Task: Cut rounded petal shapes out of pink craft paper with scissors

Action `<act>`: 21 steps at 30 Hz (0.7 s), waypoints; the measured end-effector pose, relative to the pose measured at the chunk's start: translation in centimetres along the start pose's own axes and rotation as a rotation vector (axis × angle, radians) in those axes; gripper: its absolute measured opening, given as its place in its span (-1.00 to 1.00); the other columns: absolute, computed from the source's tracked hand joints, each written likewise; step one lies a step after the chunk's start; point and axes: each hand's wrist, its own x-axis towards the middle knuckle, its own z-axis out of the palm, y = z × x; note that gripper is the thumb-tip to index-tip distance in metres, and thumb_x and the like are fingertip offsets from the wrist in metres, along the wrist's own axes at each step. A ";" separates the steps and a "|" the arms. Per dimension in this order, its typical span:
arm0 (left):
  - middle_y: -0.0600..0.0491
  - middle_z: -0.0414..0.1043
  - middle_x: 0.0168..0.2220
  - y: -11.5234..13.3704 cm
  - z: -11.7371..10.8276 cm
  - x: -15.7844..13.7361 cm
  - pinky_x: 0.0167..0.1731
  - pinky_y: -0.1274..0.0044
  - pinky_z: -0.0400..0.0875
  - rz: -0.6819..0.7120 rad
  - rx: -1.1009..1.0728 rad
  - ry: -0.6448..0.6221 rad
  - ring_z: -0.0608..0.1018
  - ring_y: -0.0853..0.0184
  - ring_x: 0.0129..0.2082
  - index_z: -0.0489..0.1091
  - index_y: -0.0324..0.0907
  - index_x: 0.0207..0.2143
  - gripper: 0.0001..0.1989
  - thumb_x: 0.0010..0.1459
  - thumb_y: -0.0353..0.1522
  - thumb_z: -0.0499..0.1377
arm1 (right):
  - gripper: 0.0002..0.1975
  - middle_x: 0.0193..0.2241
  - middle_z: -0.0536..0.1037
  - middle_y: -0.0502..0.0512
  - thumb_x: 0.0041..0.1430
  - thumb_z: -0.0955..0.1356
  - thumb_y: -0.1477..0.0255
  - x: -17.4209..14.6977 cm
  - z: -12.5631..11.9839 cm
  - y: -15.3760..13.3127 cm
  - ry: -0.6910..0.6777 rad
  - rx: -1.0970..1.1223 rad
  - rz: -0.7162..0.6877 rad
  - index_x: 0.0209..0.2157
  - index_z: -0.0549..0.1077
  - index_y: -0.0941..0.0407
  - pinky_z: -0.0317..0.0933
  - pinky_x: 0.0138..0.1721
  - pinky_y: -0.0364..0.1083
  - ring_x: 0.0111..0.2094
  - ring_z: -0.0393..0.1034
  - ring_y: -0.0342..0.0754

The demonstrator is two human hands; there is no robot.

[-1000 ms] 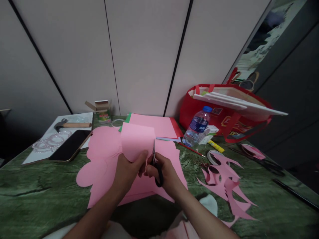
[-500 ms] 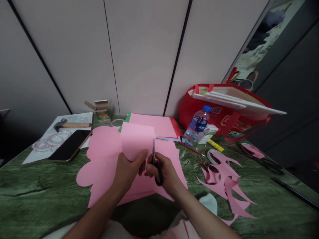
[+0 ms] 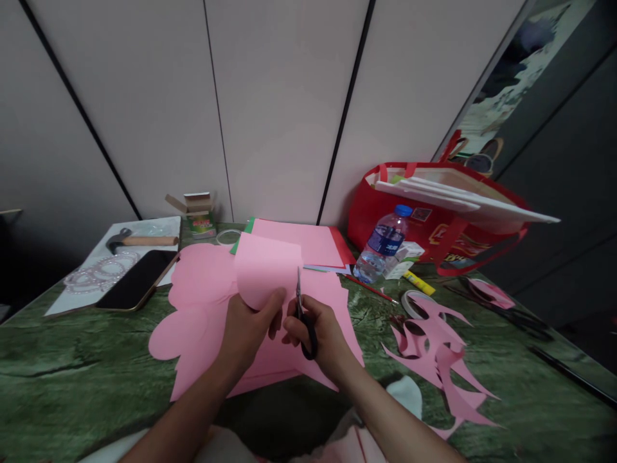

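Little moved, left fingers (image 3: 274,303) pinching pink sheet (image 3: 268,269), right fingers (image 3: 314,308) curled round scissors (image 3: 311,344)

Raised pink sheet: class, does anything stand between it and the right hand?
Only the scissors, held in the right hand itself, blades at the right edge of the raised pink sheet. The left hand grips its lower part; nothing else visible intervenes.

Here's the pink paper (image 3: 267,267), held up and curving! And the black-handled scissors (image 3: 299,299), blades pointing away, sit at the paper's right edge.
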 end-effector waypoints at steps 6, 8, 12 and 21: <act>0.16 0.24 -0.83 -0.4 -0.1 0.2 -0.69 0.61 0.23 0.023 -0.009 -0.006 0.33 0.45 -0.77 0.23 -0.19 -0.84 -0.58 -0.01 -0.24 0.15 | -0.77 -0.76 0.29 -0.18 -0.10 0.40 0.32 0.1 -0.1 0.4 0.010 0.000 0.007 -0.55 0.29 0.14 0.15 -0.61 -0.19 -0.71 0.18 -0.26; 0.16 0.22 -0.83 -0.6 -0.1 0.2 -0.68 0.61 0.22 0.034 -0.018 -0.004 0.32 0.46 -0.77 0.22 -0.20 -0.84 -0.57 0.00 -0.23 0.14 | -0.78 -0.77 0.27 -0.20 -0.08 0.39 0.33 0.1 -0.2 0.6 0.004 0.021 0.003 -0.54 0.29 0.14 0.18 -0.59 -0.18 -0.72 0.16 -0.27; 0.16 0.22 -0.84 -0.6 0.0 0.3 -0.70 0.62 0.20 0.038 -0.043 -0.011 0.31 0.48 -0.78 0.24 -0.21 -0.83 -0.58 0.00 -0.24 0.14 | -0.76 -0.78 0.27 -0.20 -0.09 0.40 0.31 0.1 0.0 0.6 -0.002 0.038 0.005 -0.54 0.29 0.13 0.20 -0.58 -0.16 -0.73 0.15 -0.27; 0.17 0.19 -0.86 -0.7 0.4 0.3 -0.85 0.63 0.05 -0.056 -0.113 -0.009 0.23 0.48 -0.86 0.26 -0.22 -0.78 -0.63 -0.07 -0.21 0.20 | -0.71 -0.68 0.37 -0.10 -0.18 0.43 0.29 0.0 0.6 0.3 -0.041 0.027 0.006 -0.53 0.25 0.11 0.09 -0.62 -0.18 -0.68 0.19 -0.21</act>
